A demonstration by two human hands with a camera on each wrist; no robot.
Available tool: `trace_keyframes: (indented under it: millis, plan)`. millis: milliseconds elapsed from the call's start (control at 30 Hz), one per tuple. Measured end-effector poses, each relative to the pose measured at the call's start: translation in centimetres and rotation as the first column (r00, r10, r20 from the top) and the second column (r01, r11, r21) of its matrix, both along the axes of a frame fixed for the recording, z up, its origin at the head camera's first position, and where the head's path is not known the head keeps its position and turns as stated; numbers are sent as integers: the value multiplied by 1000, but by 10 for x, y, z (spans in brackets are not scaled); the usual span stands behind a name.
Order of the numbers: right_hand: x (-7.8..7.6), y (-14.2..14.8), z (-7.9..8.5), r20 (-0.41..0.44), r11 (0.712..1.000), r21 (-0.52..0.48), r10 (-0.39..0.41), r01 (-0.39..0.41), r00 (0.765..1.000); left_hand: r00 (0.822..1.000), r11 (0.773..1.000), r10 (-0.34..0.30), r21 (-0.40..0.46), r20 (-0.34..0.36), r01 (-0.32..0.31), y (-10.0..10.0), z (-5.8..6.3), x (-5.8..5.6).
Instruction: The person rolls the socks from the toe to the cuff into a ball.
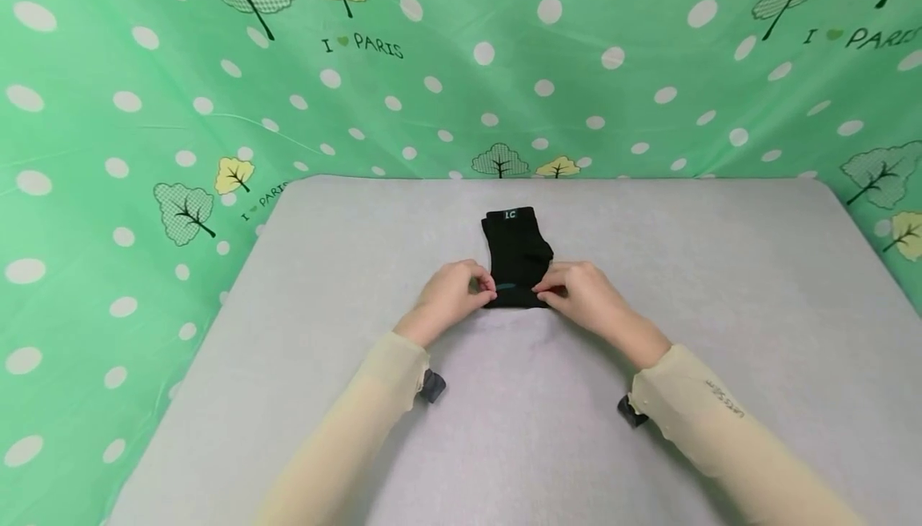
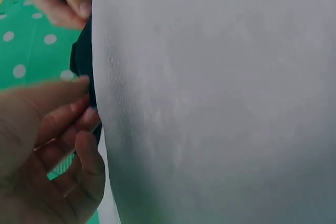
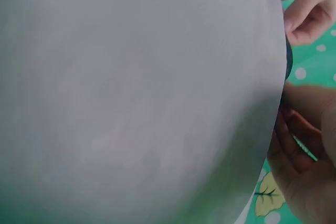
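Note:
A pair of black socks [image 1: 513,246], seemingly stacked, lies flat in the head view, its cuff with a small light logo pointing away from me. The near end is folded over into a band. My left hand [image 1: 452,292] pinches the left corner of that band between thumb and fingers. At the right corner, my right hand [image 1: 587,295] pinches the cloth likewise. Only a dark strip of the socks [image 2: 83,56] shows beside the left hand [image 2: 47,156] in the left wrist view. The right wrist view has the right hand [image 3: 310,156] at its edge, the socks mostly hidden.
A table with a pale grey cloth [image 1: 346,254] spreads under both forearms. Behind it and along its left and right sides hangs a green curtain [image 1: 432,134] with white dots and printed trees. Dark straps [image 1: 432,386] show at both wrists by the cream sleeves.

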State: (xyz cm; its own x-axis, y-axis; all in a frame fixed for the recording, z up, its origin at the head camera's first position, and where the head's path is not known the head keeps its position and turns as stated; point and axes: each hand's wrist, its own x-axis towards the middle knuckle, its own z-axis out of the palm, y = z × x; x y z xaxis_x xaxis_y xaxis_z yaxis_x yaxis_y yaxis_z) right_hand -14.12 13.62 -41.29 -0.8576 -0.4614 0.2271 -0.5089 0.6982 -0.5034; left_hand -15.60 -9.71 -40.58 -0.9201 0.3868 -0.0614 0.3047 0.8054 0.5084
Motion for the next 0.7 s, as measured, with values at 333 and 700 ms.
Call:
trace_keyframes:
  millis: [333,700]
  plan:
    - [0,7,-6,23,999,-7,39,-39,999,998,999,-46,31,41,44,-1,-1,1]
    - [-8,4,-8,130,998,-65,-5,13,992,994,995,0,103,113,-11,-2,-8,-8]
